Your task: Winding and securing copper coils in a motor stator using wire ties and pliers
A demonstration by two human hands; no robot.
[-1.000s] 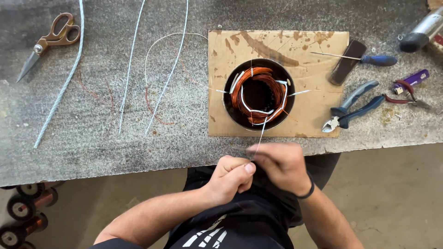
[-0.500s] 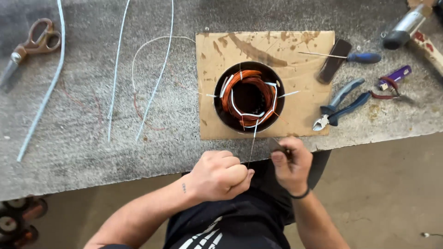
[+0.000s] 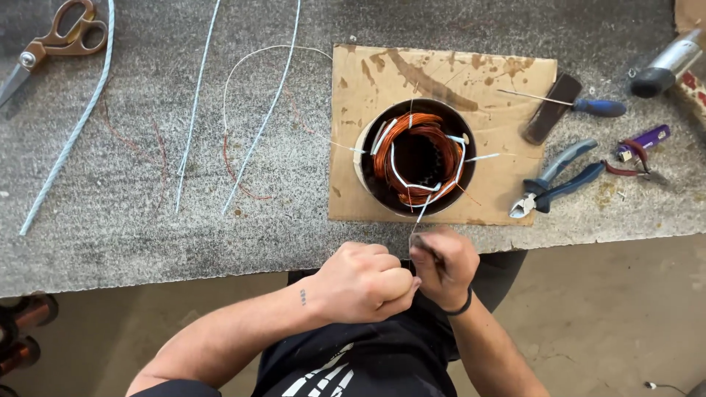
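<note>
At the far left of the grey counter (image 3: 147, 220) lie scissors (image 3: 51, 48) with tan handles, and beside them a pale twisted cord (image 3: 70, 140) runs toward the near edge. To their right two thin light-blue wires (image 3: 195, 103) stretch across the surface, with a white loop of wire (image 3: 250, 59) and scraps of copper strand near them. Further right a stained cardboard sheet (image 3: 507, 73) carries a dark round motor stator (image 3: 417, 158), its copper windings laced with white sleeving. From the stator's near side a thin wire (image 3: 422, 213) leads down over the counter's near edge to the hands. The left hand (image 3: 364, 283) is clenched into a fist, its fingertips meeting the right hand; what it grips is hidden. The right hand (image 3: 443, 265), just beside it, pinches the thin wire between its fingertips. Right of the cardboard lie blue-handled pliers (image 3: 555, 180), a screwdriver (image 3: 581, 105) with a blue handle, a purple lighter (image 3: 643, 140) and, at the far right edge, a hammer (image 3: 665, 62).
</note>
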